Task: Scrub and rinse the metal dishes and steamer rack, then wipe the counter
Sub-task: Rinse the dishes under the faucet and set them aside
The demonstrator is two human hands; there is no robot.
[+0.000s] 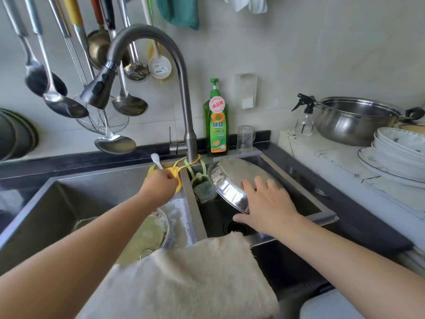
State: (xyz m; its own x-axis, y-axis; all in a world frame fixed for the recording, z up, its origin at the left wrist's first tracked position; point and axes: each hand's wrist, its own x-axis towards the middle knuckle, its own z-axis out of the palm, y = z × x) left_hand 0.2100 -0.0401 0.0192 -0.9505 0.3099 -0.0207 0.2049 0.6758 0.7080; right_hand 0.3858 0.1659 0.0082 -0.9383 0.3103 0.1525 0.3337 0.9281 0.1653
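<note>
My left hand (161, 183) is curled round a white-handled brush (156, 160) at a yellow holder (176, 174) that hangs from the faucet base. With its fingers spread, my right hand (266, 203) rests on a shiny metal plate (226, 180) that leans tilted in the right sink basin (305, 199). A second metal dish (151, 229) with soapy residue lies in the left basin (73, 199), partly hidden by my left arm. A green scrub sponge (204, 188) hangs in a holder beside the plate.
The faucet (184, 93) arches over the sink divider. A cream cloth (184, 277) drapes over the front edge. Green dish soap (215, 120) and a glass cup (245, 138) stand behind. To the right sit a steel pot (354, 118), a spray bottle (304, 118) and stacked white plates (397, 155). Ladles hang at left.
</note>
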